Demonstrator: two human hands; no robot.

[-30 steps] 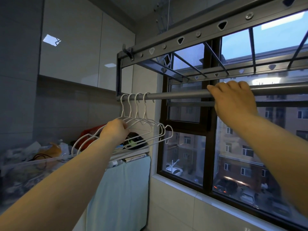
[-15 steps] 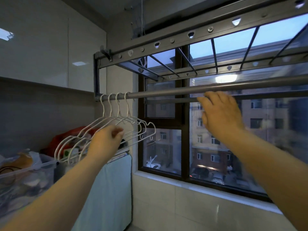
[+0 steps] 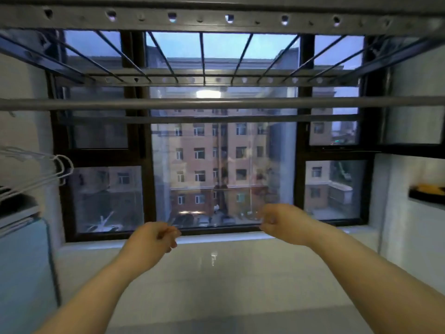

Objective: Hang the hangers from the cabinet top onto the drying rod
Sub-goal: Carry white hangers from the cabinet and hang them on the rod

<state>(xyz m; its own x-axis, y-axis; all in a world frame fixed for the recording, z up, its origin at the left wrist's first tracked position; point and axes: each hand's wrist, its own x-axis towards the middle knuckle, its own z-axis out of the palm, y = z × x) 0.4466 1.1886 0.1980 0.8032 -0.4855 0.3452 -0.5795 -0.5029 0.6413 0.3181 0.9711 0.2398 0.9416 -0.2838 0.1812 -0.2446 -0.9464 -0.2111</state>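
Observation:
The grey drying rod [image 3: 216, 102] runs across the whole view in front of the window. The white hangers [image 3: 41, 169] show only by their right ends at the far left edge; their hooks are out of frame. My left hand [image 3: 154, 239] hangs low in front of the window sill, fingers loosely curled, holding nothing. My right hand [image 3: 281, 222] is level with it to the right, also loosely curled and holding nothing. Both hands are well below the rod and far from the hangers.
A perforated metal rack frame [image 3: 228, 19] spans overhead, with a thinner second bar [image 3: 216, 118] behind the rod. A light-blue cabinet [image 3: 24, 261] stands at the left. A small black shelf [image 3: 426, 194] juts from the right wall. The white tiled sill [image 3: 216, 261] lies below.
My left hand let go of the hangers and my right hand left the rod; both dropped low. The view swung right, pushing the hangers to the left edge.

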